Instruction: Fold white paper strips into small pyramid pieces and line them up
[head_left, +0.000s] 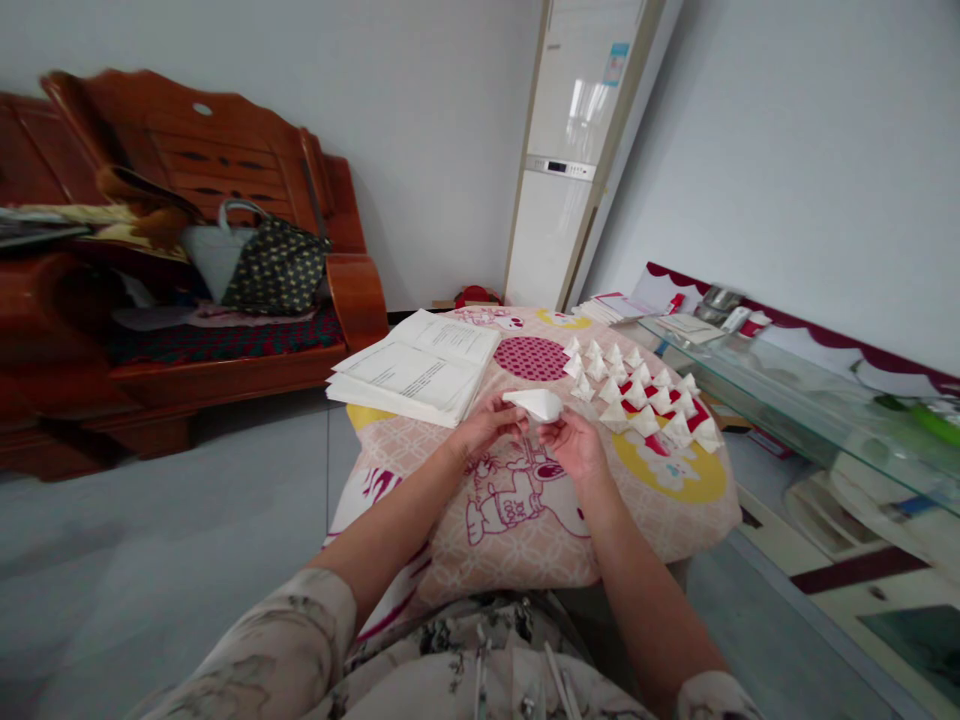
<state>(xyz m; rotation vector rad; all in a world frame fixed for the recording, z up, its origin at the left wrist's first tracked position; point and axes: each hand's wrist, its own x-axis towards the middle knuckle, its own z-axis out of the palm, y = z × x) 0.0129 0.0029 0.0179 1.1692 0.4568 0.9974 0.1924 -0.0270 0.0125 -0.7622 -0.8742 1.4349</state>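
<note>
A piece of folded white paper [538, 402] is held up over the cloth-covered table [457, 540], its pointed end to the left and its wider end to the right. My left hand [491, 425] pinches it from the left, fingers closed at its lower edge. On the other side my right hand [574, 440] grips the wider end between thumb and fingers. To the right stand several rows of small folded paper pieces [643, 422] with pointed tops. An open stack of printed sheets [420, 365] lies to the left of my hands.
A glass-topped cabinet [817, 430] runs along the right wall, with a metal pot [720, 300] and other items on it. More papers [611, 307] lie at the table's far right. A wooden bench [217, 160] with a starred bag [277, 265] stands left; a tall white air conditioner [559, 220] is behind.
</note>
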